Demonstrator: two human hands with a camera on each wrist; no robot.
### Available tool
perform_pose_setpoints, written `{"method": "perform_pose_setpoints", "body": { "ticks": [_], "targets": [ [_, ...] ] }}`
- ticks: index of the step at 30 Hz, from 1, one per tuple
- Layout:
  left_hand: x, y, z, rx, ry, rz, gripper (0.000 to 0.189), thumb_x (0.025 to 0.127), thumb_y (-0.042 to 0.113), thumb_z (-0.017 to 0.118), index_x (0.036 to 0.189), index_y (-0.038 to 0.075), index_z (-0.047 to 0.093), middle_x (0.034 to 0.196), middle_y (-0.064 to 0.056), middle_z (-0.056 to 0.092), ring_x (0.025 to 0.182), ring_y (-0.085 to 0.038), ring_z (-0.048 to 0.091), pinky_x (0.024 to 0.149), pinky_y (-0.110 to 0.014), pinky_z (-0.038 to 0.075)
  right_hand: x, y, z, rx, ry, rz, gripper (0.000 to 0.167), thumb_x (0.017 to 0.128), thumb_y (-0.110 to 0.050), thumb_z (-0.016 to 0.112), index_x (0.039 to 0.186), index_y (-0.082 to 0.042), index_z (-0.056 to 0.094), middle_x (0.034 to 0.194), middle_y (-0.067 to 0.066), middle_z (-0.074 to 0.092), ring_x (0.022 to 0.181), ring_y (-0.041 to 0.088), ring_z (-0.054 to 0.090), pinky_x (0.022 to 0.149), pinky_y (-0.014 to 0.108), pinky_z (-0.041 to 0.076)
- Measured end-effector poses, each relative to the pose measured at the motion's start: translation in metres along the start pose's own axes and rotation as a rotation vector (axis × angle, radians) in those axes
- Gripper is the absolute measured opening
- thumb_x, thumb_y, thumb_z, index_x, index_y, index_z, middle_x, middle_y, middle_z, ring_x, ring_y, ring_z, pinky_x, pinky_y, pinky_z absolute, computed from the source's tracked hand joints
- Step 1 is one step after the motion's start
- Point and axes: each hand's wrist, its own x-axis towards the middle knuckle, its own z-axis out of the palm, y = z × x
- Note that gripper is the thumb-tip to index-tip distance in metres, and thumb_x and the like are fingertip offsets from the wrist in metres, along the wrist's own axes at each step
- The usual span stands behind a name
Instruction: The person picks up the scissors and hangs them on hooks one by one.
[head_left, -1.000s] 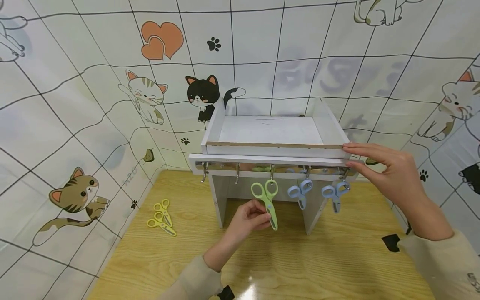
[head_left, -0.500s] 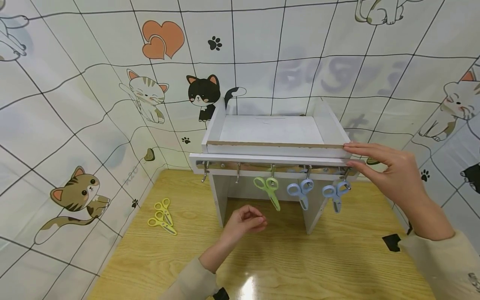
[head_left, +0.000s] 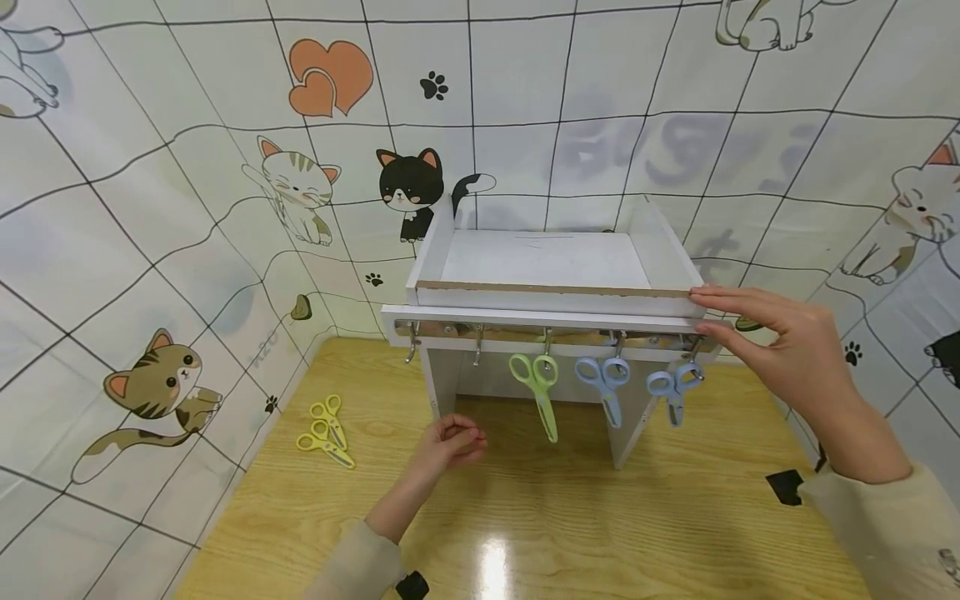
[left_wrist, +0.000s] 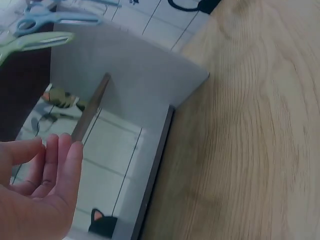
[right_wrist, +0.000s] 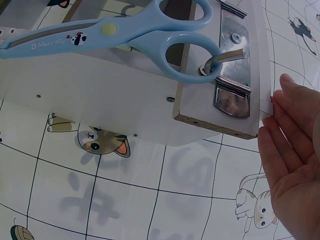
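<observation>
Green scissors (head_left: 538,392) hang by a handle loop from a middle hook of a white shelf's (head_left: 553,319) front rail. My left hand (head_left: 442,448), low and left of them, holds nothing; its fingers are loosely curled. In the left wrist view the same hand (left_wrist: 42,185) is apart from the shelf. Blue scissors (head_left: 606,385) and a second blue pair (head_left: 673,390) hang further right; a handle loop of blue scissors (right_wrist: 187,55) sits round a hook in the right wrist view. My right hand (head_left: 795,346) touches the shelf's right end with fairly straight fingers.
Two yellow scissors (head_left: 326,432) lie on the wooden table (head_left: 600,533), left of the shelf. Bare hooks (head_left: 477,346) show at the rail's left part. Behind stands a cat-patterned wall covering (head_left: 555,100). A black patch (head_left: 784,487) lies at the right.
My left hand let go of the green scissors, then moved left and down. The scissors swung on their hook and now hang lower. My right hand stayed at the shelf end.
</observation>
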Motion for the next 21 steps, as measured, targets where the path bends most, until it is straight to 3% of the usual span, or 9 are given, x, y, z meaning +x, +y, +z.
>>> {"method": "perform_pose_setpoints", "body": {
  "ticks": [6, 13, 21],
  "targets": [
    [-0.004, -0.002, -0.034, 0.012, 0.130, 0.007, 0.021, 0.100, 0.007, 0.057, 0.115, -0.007, 0.053, 0.102, -0.007, 0.068, 0.092, -0.011, 0.070, 0.089, -0.033, 0.060, -0.001, 0.001, 0.000, 0.007, 0.002, 0.002, 0.044, 0.071, 0.002, 0.085, 0.113, -0.010, 0.077, 0.119, -0.008, 0.072, 0.111, -0.019, 0.058, 0.088, -0.002, 0.041],
    [-0.008, 0.003, -0.081, -0.044, 0.316, -0.009, 0.008, 0.101, 0.006, 0.056, 0.108, 0.002, 0.056, 0.096, 0.002, 0.070, 0.090, -0.009, 0.071, 0.087, -0.028, 0.060, 0.000, 0.000, 0.000, 0.001, 0.002, 0.002, 0.046, 0.070, 0.004, 0.085, 0.114, -0.010, 0.077, 0.119, -0.007, 0.072, 0.111, -0.019, 0.057, 0.089, -0.002, 0.040],
    [-0.021, 0.011, -0.144, -0.062, 0.456, -0.045, 0.019, 0.105, 0.013, 0.050, 0.120, 0.002, 0.049, 0.095, 0.010, 0.068, 0.093, -0.002, 0.071, 0.093, -0.025, 0.058, -0.001, 0.000, 0.000, -0.016, 0.001, -0.002, 0.047, 0.070, 0.003, 0.085, 0.114, -0.011, 0.077, 0.120, -0.007, 0.072, 0.111, -0.020, 0.057, 0.077, 0.000, 0.039]
  ]
}}
